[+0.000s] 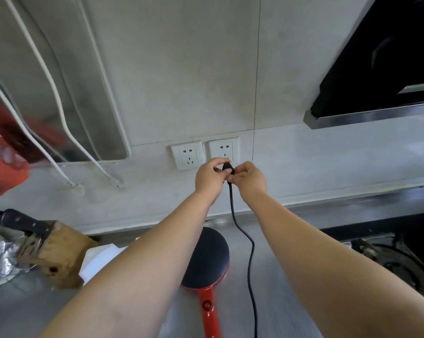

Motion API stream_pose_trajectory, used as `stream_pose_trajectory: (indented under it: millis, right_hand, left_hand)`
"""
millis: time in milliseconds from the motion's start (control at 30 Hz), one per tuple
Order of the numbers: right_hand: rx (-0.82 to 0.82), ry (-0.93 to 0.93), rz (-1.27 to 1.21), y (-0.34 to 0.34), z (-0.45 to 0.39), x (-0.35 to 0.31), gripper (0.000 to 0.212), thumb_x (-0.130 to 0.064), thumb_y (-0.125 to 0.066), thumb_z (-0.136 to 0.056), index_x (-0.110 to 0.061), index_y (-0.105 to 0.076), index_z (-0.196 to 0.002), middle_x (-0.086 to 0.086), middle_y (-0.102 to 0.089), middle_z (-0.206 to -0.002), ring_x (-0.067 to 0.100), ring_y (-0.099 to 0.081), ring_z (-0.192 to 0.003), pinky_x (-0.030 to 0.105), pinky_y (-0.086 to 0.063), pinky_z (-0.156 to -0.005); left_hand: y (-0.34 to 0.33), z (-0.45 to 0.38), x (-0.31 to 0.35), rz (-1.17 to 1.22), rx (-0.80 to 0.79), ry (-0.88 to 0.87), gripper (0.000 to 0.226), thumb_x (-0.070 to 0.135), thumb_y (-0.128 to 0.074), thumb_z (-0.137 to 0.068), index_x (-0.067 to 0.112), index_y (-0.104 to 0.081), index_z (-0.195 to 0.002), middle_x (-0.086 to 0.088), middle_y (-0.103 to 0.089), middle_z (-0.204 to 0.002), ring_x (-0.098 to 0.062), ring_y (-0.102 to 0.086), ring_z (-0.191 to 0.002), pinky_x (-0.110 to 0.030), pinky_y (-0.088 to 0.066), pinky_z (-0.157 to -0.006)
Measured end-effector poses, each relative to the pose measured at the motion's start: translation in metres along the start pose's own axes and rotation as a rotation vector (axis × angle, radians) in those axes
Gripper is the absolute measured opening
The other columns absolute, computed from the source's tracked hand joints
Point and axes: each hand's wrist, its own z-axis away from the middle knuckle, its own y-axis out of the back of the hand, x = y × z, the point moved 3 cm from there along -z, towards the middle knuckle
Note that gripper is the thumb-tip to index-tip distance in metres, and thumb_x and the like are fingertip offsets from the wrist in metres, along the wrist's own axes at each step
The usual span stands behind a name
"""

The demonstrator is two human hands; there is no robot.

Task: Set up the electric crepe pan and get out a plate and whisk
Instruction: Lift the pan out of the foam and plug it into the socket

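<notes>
We held black plug (228, 170) with left hand (209, 178) and right hand (251, 178), fingers pinching it, just below right wall socket (223, 149). Best: align prongs squarely, push straight, keep cord (250, 252) slack over crepe pan (207, 257).

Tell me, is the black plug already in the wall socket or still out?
Still out. Both hands, left and right, hold the black plug just below the right wall socket, not seated.

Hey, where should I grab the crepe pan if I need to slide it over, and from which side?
Take the crepe pan by its red handle, reaching from the near side of the counter. The handle sticks out toward you, away from the dark round cooking plate, and the black cord runs just right of it.
</notes>
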Motion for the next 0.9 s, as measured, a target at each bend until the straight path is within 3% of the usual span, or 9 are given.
stream_pose_trajectory:
  millis: [133,233,433,667,767,900]
  right_hand:
    - [-0.030,0.029,-0.054,-0.004,-0.023,0.004,0.022,-0.019,-0.073,-0.081,-0.017,-0.053,-0.087,0.000,-0.069,-0.080,0.022,-0.067,-0.079,0.043,-0.055,-0.081]
    - [-0.052,0.036,-0.054,-0.009,-0.038,0.007,0.022,-0.019,-0.072,-0.081,-0.022,-0.050,-0.081,-0.003,-0.070,-0.076,0.016,-0.066,-0.069,0.044,-0.057,-0.082]
    - [-0.085,0.061,-0.103,-0.015,-0.052,0.013,0.024,-0.012,-0.071,-0.081,-0.024,-0.050,-0.077,0.001,-0.071,-0.079,0.019,-0.068,-0.074,0.047,-0.057,-0.086]
    - [-0.047,0.098,-0.160,-0.020,-0.053,0.020,0.025,-0.013,-0.070,-0.083,-0.025,-0.049,-0.076,-0.004,-0.068,-0.074,0.011,-0.063,-0.066,0.032,-0.051,-0.073]
    - [-0.052,0.105,-0.197,-0.019,-0.056,0.018,0.020,-0.010,-0.069,-0.084,-0.020,-0.052,-0.081,-0.002,-0.069,-0.077,0.013,-0.065,-0.070,0.030,-0.054,-0.075]
    - [-0.039,0.044,-0.264,-0.019,-0.057,0.016,0.025,-0.009,-0.071,-0.084,-0.014,-0.050,-0.098,-0.001,-0.068,-0.079,0.016,-0.069,-0.069,0.020,-0.053,-0.067]
  left_hand:
    - [-0.004,-0.016,-0.007,0.039,0.107,0.041,0.027,0.012,-0.073,-0.081,0.022,-0.054,-0.098,0.005,-0.059,-0.076,-0.023,-0.064,-0.079,-0.044,-0.055,-0.086]
    - [-0.008,-0.026,-0.013,0.045,0.148,0.042,0.022,0.011,-0.074,-0.081,0.018,-0.057,-0.093,0.008,-0.060,-0.078,-0.021,-0.065,-0.081,-0.041,-0.056,-0.086]
    - [-0.013,-0.036,-0.023,-0.030,0.219,-0.029,0.016,0.010,-0.073,-0.081,0.016,-0.061,-0.089,0.013,-0.061,-0.076,-0.004,-0.059,-0.072,-0.018,-0.047,-0.070]
    - [-0.015,-0.038,-0.030,-0.015,0.253,-0.070,0.019,0.008,-0.075,-0.078,0.018,-0.060,-0.084,0.014,-0.062,-0.075,0.002,-0.057,-0.069,-0.010,-0.043,-0.064]
    - [-0.016,-0.039,-0.029,-0.018,0.283,-0.100,0.019,0.008,-0.075,-0.078,0.018,-0.059,-0.082,0.014,-0.061,-0.074,0.001,-0.057,-0.068,-0.005,-0.042,-0.062]
    - [-0.017,-0.043,-0.030,0.005,0.326,-0.077,0.022,0.010,-0.077,-0.076,0.016,-0.057,-0.081,0.008,-0.060,-0.076,-0.009,-0.057,-0.070,-0.022,-0.049,-0.069]
